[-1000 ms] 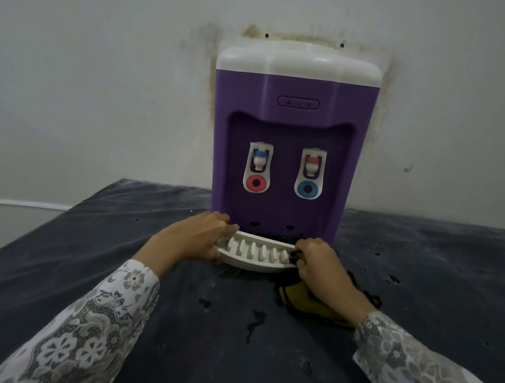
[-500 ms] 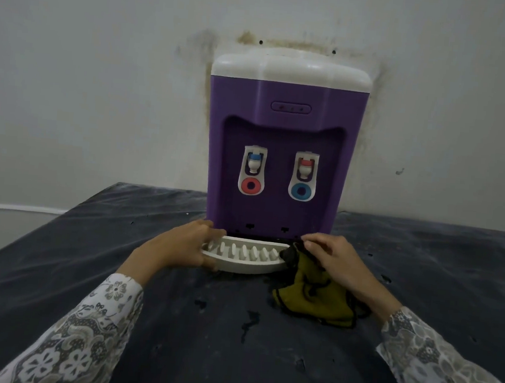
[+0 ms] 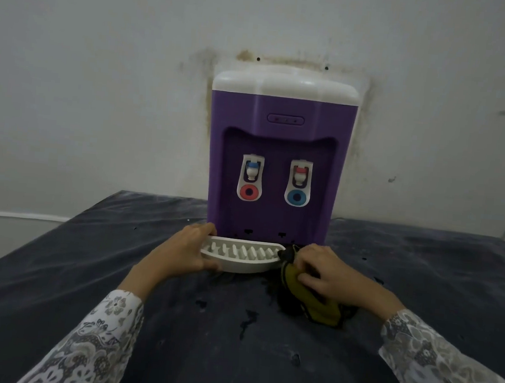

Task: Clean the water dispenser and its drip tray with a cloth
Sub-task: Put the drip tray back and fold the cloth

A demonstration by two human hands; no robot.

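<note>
Mustard cloth [image 3: 312,297] on dark table [image 3: 55,265], bunched under my right hand [image 3: 326,277], fingers curled gripping it at drip tray [image 3: 239,256] right end. Left hand [image 3: 185,251] clasps tray's left end. Purple dispenser [image 3: 277,169] just behind.

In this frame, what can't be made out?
Head view only:
- Right end of the drip tray: covered by the cloth and right hand.
- Tray's left end: under the left hand.
- Dispenser indicator marks: too small.
- Tray's seating in the dispenser: unclear.
</note>
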